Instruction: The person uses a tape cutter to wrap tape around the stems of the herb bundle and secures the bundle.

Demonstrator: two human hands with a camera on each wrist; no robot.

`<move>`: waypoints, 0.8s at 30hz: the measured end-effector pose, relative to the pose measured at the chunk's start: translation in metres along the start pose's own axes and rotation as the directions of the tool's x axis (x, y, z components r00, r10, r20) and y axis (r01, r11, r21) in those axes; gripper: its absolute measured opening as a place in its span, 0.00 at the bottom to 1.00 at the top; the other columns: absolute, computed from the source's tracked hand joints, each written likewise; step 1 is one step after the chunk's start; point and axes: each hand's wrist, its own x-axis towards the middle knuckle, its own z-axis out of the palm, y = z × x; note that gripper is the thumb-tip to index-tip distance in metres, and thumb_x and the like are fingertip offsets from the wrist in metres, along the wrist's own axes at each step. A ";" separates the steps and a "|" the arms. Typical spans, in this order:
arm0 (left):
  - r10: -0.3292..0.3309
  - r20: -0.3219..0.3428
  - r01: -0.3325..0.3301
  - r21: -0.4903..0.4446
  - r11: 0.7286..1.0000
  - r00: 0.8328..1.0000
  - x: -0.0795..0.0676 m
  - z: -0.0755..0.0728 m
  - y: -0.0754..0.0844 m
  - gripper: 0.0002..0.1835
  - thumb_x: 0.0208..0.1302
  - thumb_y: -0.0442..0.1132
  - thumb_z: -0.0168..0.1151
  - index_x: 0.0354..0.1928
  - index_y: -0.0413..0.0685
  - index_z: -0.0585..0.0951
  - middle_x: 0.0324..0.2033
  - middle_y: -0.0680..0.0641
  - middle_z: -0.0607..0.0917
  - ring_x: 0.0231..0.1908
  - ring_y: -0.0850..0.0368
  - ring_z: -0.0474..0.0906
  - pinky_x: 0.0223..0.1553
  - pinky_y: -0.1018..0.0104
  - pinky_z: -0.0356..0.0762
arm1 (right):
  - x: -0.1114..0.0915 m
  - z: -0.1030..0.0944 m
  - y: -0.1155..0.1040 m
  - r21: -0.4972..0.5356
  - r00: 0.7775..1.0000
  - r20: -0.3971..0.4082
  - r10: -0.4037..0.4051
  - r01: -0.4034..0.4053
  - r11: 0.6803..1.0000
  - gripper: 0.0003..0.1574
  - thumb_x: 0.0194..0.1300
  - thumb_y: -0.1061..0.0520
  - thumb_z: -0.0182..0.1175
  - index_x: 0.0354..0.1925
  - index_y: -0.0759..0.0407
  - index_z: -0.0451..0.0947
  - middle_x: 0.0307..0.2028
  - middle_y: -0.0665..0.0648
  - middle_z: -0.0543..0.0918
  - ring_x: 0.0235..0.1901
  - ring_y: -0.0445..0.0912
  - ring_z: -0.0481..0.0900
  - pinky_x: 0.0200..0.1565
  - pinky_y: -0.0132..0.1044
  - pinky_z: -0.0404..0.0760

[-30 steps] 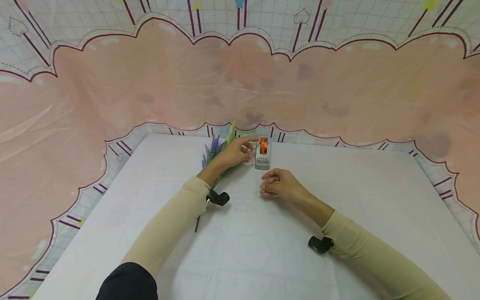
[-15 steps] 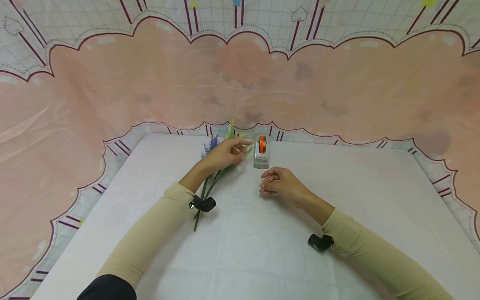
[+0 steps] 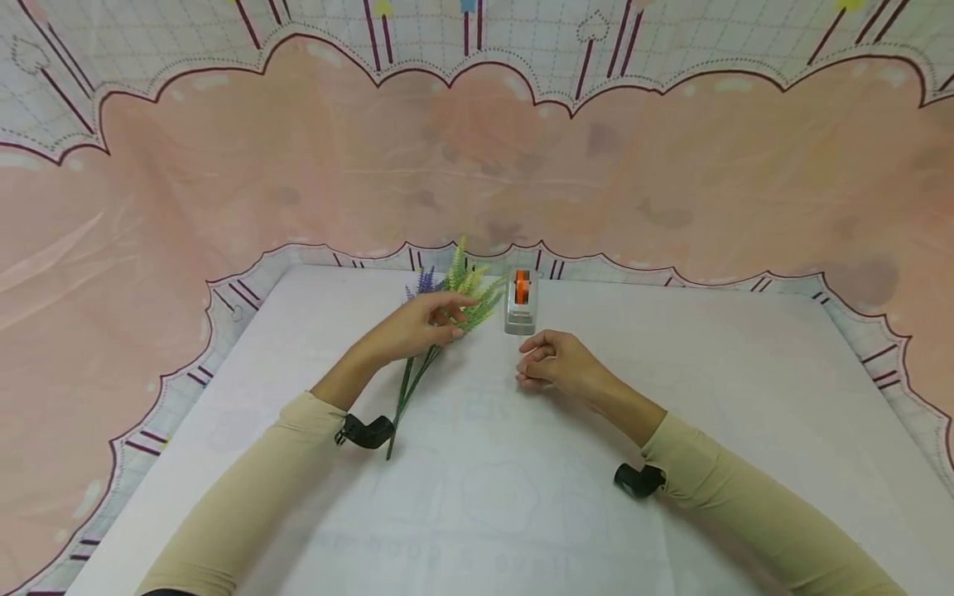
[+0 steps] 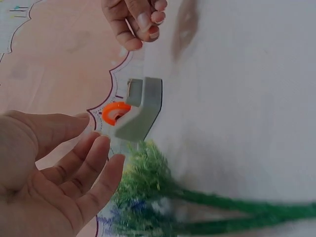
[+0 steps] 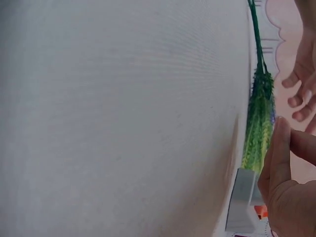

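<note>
In the head view, two stems of artificial flowers, one with purple spikes [image 3: 426,280] and one with yellow-green spikes [image 3: 477,310], lie with heads toward the far edge. My left hand [image 3: 417,324] hovers over them, fingers loosely bent and apart, partly covering the blooms. The left wrist view shows nothing between its thumb and fingers [image 4: 101,190]. A grey tape dispenser [image 3: 521,319] with an orange core [image 4: 114,111] stands to the right of the flowers. My right hand [image 3: 562,364] is just in front of the dispenser, fingers loosely curled, with no object visible in them.
A white table [image 3: 745,397] lies under everything, its cloth [image 3: 656,182] printed with peach and scalloped patterns hanging behind. A black wrist camera [image 3: 367,432] on the left sleeve overlaps the green stems in the head view; another [image 3: 638,480] is on the right sleeve.
My left hand has drawn back from beside the tape dispenser, moving left and nearer over the flowers, which show more now. The right hand and the dispenser stay in place.
</note>
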 end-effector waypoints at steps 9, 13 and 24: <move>-0.004 0.007 0.003 0.148 0.989 1.000 -0.036 -0.009 -0.014 0.27 0.70 0.31 0.62 0.70 0.42 0.72 0.50 0.40 0.81 0.45 0.50 0.78 0.45 0.56 0.77 | -0.001 -0.001 -0.001 -0.012 1.000 0.002 0.007 -0.007 1.000 0.22 0.69 0.73 0.58 0.59 0.77 0.68 0.36 0.60 0.81 0.36 0.45 0.87 0.45 0.38 0.87; -0.024 0.001 0.024 0.148 0.989 1.000 -0.051 -0.012 -0.020 0.29 0.69 0.30 0.62 0.71 0.44 0.72 0.50 0.39 0.81 0.49 0.48 0.79 0.47 0.55 0.78 | -0.002 -0.001 -0.002 -0.020 1.000 0.005 0.013 -0.013 1.000 0.22 0.69 0.72 0.58 0.59 0.77 0.68 0.36 0.60 0.82 0.36 0.45 0.87 0.45 0.38 0.87; -0.109 0.036 0.100 0.191 0.976 0.993 -0.083 -0.009 -0.035 0.30 0.69 0.31 0.64 0.72 0.48 0.71 0.52 0.39 0.77 0.47 0.50 0.80 0.45 0.57 0.78 | 0.000 -0.002 -0.001 -0.025 1.000 0.014 0.003 -0.002 1.000 0.22 0.69 0.72 0.58 0.59 0.77 0.68 0.36 0.59 0.82 0.36 0.44 0.87 0.45 0.39 0.87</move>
